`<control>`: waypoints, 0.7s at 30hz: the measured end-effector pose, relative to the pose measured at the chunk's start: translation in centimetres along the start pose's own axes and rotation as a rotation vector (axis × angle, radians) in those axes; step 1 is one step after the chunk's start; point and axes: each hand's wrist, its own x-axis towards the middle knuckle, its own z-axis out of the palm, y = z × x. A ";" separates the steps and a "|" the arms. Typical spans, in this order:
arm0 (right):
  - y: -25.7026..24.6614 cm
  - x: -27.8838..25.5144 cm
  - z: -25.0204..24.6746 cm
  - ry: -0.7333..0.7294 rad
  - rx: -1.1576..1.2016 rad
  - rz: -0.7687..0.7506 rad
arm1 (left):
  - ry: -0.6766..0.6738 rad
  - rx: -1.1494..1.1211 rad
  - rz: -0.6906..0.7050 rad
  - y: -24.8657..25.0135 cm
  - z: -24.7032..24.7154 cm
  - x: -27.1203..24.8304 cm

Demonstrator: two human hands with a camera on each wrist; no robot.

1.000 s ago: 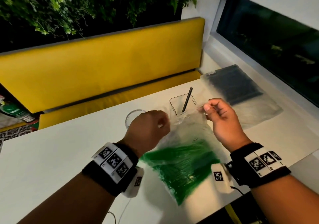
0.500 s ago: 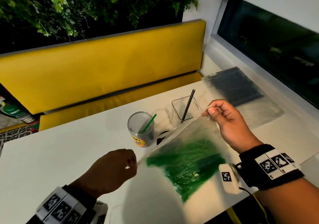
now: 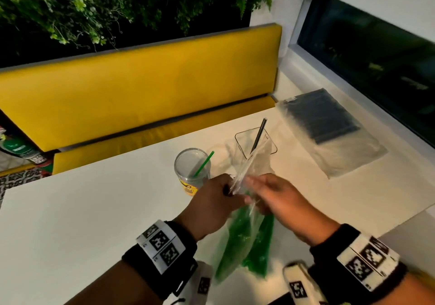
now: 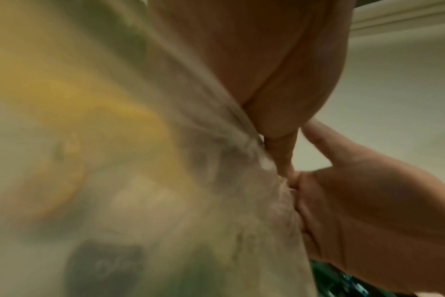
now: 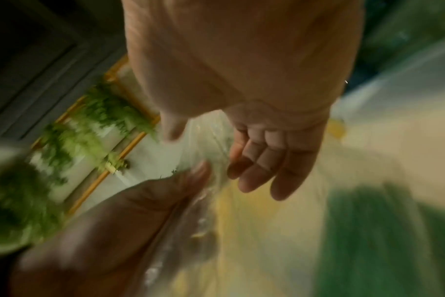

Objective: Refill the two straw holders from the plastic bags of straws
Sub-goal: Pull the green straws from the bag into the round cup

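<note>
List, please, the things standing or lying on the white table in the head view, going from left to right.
Round cup with one green straw → bag of green straws → square clear holder with one black straw → bag of black straws.

Black wristbands (image 3: 164,255) bearing white square-code tags (image 3: 161,243)

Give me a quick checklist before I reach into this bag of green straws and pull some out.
1. Left hand grips the bag of green straws at its neck: ok.
2. Right hand free to reach in: ok, fingers relaxed against the plastic.
3. Bag mouth open: cannot tell, plastic bunched and blurred.
4. Round cup holder upright with room: ok, one green straw inside.
5. Square clear holder unobstructed: not ok, bag top overlaps it in the head view.
</note>
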 end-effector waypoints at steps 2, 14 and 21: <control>0.6 0.5 0.6 -0.066 0.158 0.078 | -0.034 -0.077 0.006 0.1 0.9 -0.1; 2.8 3.3 -2.9 0.013 0.884 0.393 | 0.208 -0.330 -0.168 -1.7 -2.4 -0.2; 3.9 3.1 -2.7 -0.236 0.121 0.245 | 0.297 -0.336 -0.261 -4.5 -3.9 0.4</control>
